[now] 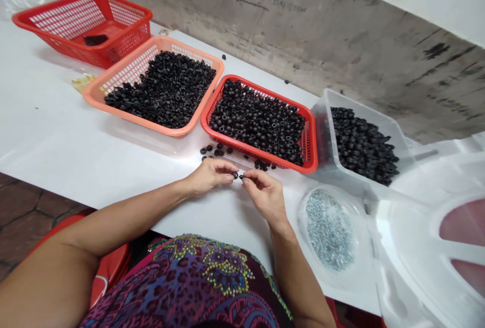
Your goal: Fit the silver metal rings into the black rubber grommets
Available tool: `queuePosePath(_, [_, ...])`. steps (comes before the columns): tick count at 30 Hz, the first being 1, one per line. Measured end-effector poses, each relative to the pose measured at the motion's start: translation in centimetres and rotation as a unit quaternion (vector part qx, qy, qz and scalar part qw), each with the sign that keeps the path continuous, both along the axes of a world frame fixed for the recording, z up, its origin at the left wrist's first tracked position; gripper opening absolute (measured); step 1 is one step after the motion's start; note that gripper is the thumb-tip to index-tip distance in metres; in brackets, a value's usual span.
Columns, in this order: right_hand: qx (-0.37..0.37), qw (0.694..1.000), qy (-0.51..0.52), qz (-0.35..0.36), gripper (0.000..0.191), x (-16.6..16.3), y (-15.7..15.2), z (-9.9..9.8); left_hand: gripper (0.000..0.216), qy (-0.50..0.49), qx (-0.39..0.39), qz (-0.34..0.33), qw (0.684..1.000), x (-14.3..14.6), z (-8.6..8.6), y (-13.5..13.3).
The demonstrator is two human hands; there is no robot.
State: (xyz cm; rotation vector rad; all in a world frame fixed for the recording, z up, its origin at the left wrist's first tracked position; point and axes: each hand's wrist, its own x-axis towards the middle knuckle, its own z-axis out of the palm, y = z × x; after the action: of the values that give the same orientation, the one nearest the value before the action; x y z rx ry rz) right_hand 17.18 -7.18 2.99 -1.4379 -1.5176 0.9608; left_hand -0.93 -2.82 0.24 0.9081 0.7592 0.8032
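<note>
Over the white table's near side, my left hand (209,176) pinches a small round black part with a hole (235,175) between thumb and fingers. My right hand (267,192) closes on a smaller dark piece (241,177), its tip pointing at the round part. The two pieces are almost touching; whether they meet I cannot tell. Just beyond my hands stands a red basket (206,125) full of round black parts. Several loose black rings (219,152) lie on the table by its near edge.
An orange basket (94,96) holds smaller black pieces; a red basket (129,47) behind it holds one dark item. At right are a clear bin (352,179) of black parts, a dish of small silvery pieces (329,229) and a white plastic stool (413,217). A wall runs behind.
</note>
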Motion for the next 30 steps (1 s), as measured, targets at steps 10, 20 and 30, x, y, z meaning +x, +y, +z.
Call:
queuePosePath(10, [0.168, 0.977, -0.13, 0.032, 0.013, -0.4, -0.2, -0.5, 0.022, 0.069, 0.158, 0.027, 0.985, 0.1, -0.9, -0.3])
queuePosePath(20, [0.253, 0.945, -0.205, 0.034, 0.017, -1.1, -0.2, -0.9, 0.014, 0.188, 0.359, 0.018, 0.914, 0.0, -1.4, -0.4])
queuePosePath(30, [0.166, 0.974, -0.144, 0.06, 0.015, -0.3, 0.3, -1.4, 0.02, 0.214, 0.344, -0.066, 0.912, -0.5, -1.0, -0.3])
